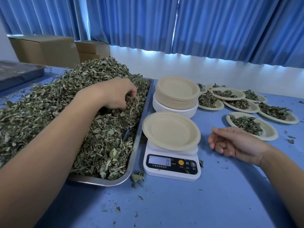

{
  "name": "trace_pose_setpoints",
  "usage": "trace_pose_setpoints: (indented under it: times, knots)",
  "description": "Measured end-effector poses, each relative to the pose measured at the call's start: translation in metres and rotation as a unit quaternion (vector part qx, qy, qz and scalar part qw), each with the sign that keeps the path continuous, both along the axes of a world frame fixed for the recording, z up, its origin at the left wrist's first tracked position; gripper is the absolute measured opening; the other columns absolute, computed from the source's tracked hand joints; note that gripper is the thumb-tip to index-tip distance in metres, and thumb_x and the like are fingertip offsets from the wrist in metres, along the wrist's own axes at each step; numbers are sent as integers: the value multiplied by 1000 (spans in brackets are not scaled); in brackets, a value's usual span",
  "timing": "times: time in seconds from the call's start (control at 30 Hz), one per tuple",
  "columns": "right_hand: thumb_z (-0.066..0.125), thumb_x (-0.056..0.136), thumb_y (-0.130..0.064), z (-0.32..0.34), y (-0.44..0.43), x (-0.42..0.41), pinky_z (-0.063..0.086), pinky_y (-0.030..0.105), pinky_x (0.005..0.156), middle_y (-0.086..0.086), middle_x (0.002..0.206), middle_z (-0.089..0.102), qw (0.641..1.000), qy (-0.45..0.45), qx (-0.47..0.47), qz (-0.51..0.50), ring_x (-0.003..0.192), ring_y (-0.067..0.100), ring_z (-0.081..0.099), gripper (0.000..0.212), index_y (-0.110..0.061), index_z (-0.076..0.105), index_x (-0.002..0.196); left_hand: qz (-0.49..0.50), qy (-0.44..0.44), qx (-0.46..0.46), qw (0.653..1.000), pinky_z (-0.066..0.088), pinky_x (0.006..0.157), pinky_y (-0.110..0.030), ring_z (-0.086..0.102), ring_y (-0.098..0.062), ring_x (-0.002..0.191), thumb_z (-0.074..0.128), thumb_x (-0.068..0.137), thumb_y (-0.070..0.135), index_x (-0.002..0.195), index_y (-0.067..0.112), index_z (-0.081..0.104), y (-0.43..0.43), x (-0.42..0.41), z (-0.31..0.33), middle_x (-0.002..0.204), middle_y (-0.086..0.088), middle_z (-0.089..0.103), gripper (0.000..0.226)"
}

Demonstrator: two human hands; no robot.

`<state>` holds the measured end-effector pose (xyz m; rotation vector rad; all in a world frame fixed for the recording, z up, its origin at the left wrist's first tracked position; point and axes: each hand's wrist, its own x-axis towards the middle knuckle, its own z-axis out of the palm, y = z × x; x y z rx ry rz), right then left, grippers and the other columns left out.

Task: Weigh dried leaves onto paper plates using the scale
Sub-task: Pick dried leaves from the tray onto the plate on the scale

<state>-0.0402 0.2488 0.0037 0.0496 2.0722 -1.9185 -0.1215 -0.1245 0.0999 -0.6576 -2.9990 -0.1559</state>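
Heap of dried leaves [65,104]: one, piled in one steel tray [141,129] on the blue table [164,203]. Left hand [118,94]: dug into the heap near the tray's far right side, fingers curled round a clump of leaves. Right hand [230,142]: loosely curled, holding nothing, just right of the scale [171,168]. Scale: one, display reading 0, carrying one empty paper plate [171,130], beside the tray and well apart from the left hand. Plate stack [177,94]: one, tan plates on white, behind the scale. Filled plates [251,125]: at least seven, overlapping at right; exact count unclear.
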Motion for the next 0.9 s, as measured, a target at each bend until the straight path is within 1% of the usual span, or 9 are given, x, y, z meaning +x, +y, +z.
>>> trace_pose_setpoints:
  times: [0.1, 0.17, 0.3, 0.43, 0.53, 0.6, 0.77, 0.83, 0.9]
  knots:
    - [64, 89, -35, -1, 0, 0, 37, 18, 37, 21, 77, 62, 1000, 0, -6, -5, 50, 16, 53, 36, 0, 72, 81, -6, 30, 86, 996, 44, 81, -31, 56, -24, 93, 80, 74, 6, 106, 24, 65, 3, 4, 6, 104, 1, 59, 39]
    - [64, 89, -35, -2, 0, -1, 38, 18, 37, 21, 77, 63, 1000, 1, -5, -4, 51, 15, 53, 36, 0, 72, 82, -15, 47, 101, 994, 48, 84, -33, 57, -25, 96, 78, 75, 4, 109, 20, 67, 9, 8, 8, 107, -1, 62, 40]
    - [65, 90, -34, -4, 1, -3, 38, 18, 38, 22, 80, 64, 1000, 3, -2, -3, 53, 15, 55, 36, 1, 72, 86, -52, 76, 135, 987, 50, 78, -32, 59, -22, 89, 73, 75, 1, 108, 19, 69, 32, 25, 9, 98, -1, 66, 37]
    - [69, 86, -36, -6, 3, -4, 41, 18, 39, 22, 84, 65, 1000, 9, 9, 0, 55, 15, 56, 37, 1, 73, 90, -118, 56, 172, 976, 44, 78, -25, 58, -15, 89, 72, 76, 3, 103, 20, 69, 66, 41, -1, 91, 8, 62, 32]
    - [70, 84, -38, -6, 3, -4, 42, 18, 40, 22, 86, 66, 1000, 13, 15, 3, 56, 15, 57, 38, 0, 74, 91, -127, 23, 151, 980, 45, 78, -20, 56, -12, 90, 67, 81, -1, 108, 22, 66, 82, 44, -19, 93, 11, 56, 36]
    - [71, 84, -39, -6, 3, -4, 42, 18, 41, 22, 87, 66, 1000, 16, 19, 3, 57, 15, 57, 38, -1, 74, 91, -127, -8, 138, 982, 44, 71, -14, 57, -10, 83, 66, 83, -2, 112, 22, 65, 87, 44, -31, 92, 13, 55, 38]
    - [70, 84, -39, -7, 2, -4, 43, 18, 41, 22, 87, 67, 999, 23, 25, 4, 58, 15, 59, 37, -3, 75, 91, -157, -61, 115, 979, 42, 87, -24, 53, -10, 101, 76, 83, 10, 122, 31, 65, 89, 40, -36, 116, 11, 59, 46]
    - [70, 83, -38, -7, 2, -4, 43, 18, 41, 22, 87, 68, 999, 25, 25, 2, 57, 15, 59, 37, -2, 75, 91, -171, -82, 125, 974, 43, 94, -21, 54, -7, 111, 79, 81, 13, 124, 33, 65, 84, 39, -30, 126, 15, 60, 49]
    - [70, 83, -38, -7, 1, -4, 43, 18, 40, 22, 87, 68, 999, 24, 24, -1, 57, 15, 59, 37, -2, 75, 91, -168, -113, 139, 969, 38, 94, -16, 48, -1, 116, 82, 80, 18, 124, 39, 64, 75, 38, -20, 136, 19, 55, 52]
